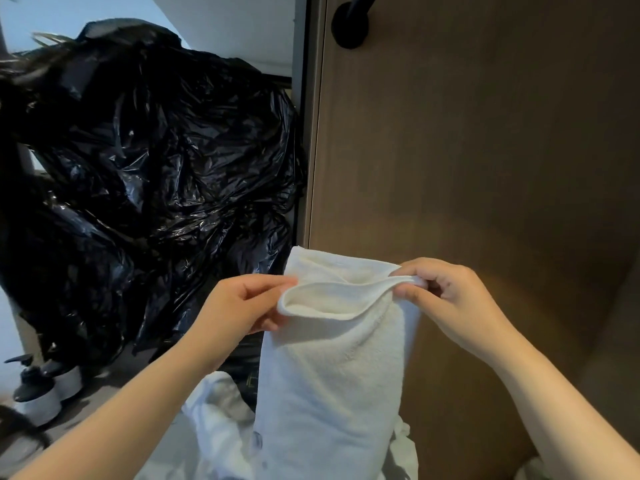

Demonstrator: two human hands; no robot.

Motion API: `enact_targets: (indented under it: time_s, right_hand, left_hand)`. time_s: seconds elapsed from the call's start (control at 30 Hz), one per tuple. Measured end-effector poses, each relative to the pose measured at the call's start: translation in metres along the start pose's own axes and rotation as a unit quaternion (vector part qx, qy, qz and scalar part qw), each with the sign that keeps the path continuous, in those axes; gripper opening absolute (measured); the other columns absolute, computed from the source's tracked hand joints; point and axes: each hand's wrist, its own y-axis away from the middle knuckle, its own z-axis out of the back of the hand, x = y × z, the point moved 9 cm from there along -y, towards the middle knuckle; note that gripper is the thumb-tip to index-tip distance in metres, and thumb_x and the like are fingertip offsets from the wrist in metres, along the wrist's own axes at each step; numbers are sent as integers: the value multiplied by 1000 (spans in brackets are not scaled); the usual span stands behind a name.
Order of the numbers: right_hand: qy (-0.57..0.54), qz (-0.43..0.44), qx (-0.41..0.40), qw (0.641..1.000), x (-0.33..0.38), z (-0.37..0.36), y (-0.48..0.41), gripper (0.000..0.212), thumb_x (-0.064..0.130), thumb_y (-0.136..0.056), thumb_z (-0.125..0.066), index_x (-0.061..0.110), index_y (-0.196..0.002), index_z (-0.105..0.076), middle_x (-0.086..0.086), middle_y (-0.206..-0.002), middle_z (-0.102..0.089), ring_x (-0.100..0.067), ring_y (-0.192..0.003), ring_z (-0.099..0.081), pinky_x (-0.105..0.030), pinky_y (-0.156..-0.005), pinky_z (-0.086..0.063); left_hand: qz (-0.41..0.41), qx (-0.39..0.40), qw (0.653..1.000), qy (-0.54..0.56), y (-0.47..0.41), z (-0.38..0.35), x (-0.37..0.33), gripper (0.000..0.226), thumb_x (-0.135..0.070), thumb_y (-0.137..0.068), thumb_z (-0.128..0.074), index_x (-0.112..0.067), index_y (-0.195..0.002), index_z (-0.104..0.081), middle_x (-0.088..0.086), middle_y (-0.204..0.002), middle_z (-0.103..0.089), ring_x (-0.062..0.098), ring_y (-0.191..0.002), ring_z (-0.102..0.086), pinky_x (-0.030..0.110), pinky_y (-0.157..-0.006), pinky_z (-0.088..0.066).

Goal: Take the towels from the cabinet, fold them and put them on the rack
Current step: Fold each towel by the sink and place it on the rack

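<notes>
Your left hand (242, 303) pinches the left top corner of the white towel (332, 368), your right hand (446, 299) pinches the right; each grip is closed on the hem. The towel hangs doubled before the brown cabinet door (485, 150), beside black plastic bags (145, 161).

Black plastic bags (149, 140), two pump bottles (38, 393)

I am counting one white towel (332, 375) at lower centre and two hands, the left hand (239, 306) and the right hand (446, 299). At lower left I am seeing two pump bottles (34, 396). One round black wall mount (349, 26) is showing at the top. The black plastic bags (138, 168) at left are merging; I cannot count them.
</notes>
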Motion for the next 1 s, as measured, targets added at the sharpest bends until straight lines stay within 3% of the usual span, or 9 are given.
enact_targets:
  time_s: [0.1,0.2,0.33,0.43,0.63,0.8,0.9,0.93,1.0]
  right_hand:
    - [-8,-7,2,1000,-5,-6,1,12,24,-92,-66,33,-94,-73,22,-97,-69,-5,-98,-65,-14,-80,-52]
    - [17,-22,14,1000,-15,-10,1,8,30,-92,-64,30,-92,-72,23,-95,-67,-4,-96,-64,-16,-76,-53]
    - [47,-43,12,998,-29,-18,7,15,32,-94,-60,22,-84,-67,20,-90,-64,-5,-91,-62,-20,-69,-51]
    - [32,-34,-16,999,-30,-19,10,14,27,-95,-60,21,-84,-65,16,-90,-64,-9,-91,-62,-25,-73,-51]
    - [30,-40,-20,999,-32,-19,12,11,28,-94,-60,25,-86,-66,20,-92,-65,-6,-93,-62,-20,-73,-52]
    - [32,-49,-20,998,-34,-18,16,11,28,-93,-60,24,-86,-66,20,-93,-65,-5,-94,-62,-18,-73,-52]
    - [11,-63,-24,998,-38,-12,20,9,27,-93,-61,28,-87,-67,17,-90,-66,-7,-92,-63,-20,-73,-53]
    - [3,-65,-24,998,-38,-12,20,9,27,-94,-60,30,-88,-67,17,-90,-66,-7,-93,-63,-19,-73,-53]
    - [-3,-60,-13,998,-33,-18,19,9,29,-94,-60,33,-88,-66,18,-92,-66,-7,-95,-63,-17,-74,-54]
  left_hand:
    - [-96,-4,993,-68,2,-4,-16,18,-14,-90,-66,-23,-101,-77,-11,-67,-70,1,-48,-53,13,-48,-44]
    - [-144,-26,983,-108,2,-3,-21,18,-16,-91,-64,-27,-98,-77,-17,-86,-75,-6,-73,-66,8,-66,-49]
    - [-51,67,993,-79,1,-12,9,36,-45,-97,-46,-31,-96,-78,-11,-106,-73,5,-102,-67,20,-89,-49]
    - [-77,87,988,-105,7,-18,13,28,-36,-98,-48,-36,-103,-75,-16,-118,-66,4,-113,-61,25,-92,-50]
    - [-161,28,976,-144,4,-15,-4,34,-13,-95,-57,-40,-112,-67,-24,-110,-67,1,-106,-62,19,-89,-51]
    - [-177,39,964,-194,-3,-19,-8,21,-7,-84,-71,-27,-87,-76,-11,-94,-70,15,-88,-67,38,-83,-56]
    - [-141,-17,977,-157,-14,3,-6,10,-20,-84,-72,-29,-82,-76,10,-86,-72,40,-80,-63,52,-78,-54]
    - [-124,-11,981,-148,-17,5,-4,8,-22,-84,-72,-29,-83,-76,13,-87,-72,42,-81,-63,51,-79,-55]
    - [-95,32,986,-133,-19,-4,2,9,-23,-85,-70,-29,-81,-75,-1,-98,-75,29,-89,-69,37,-83,-57]
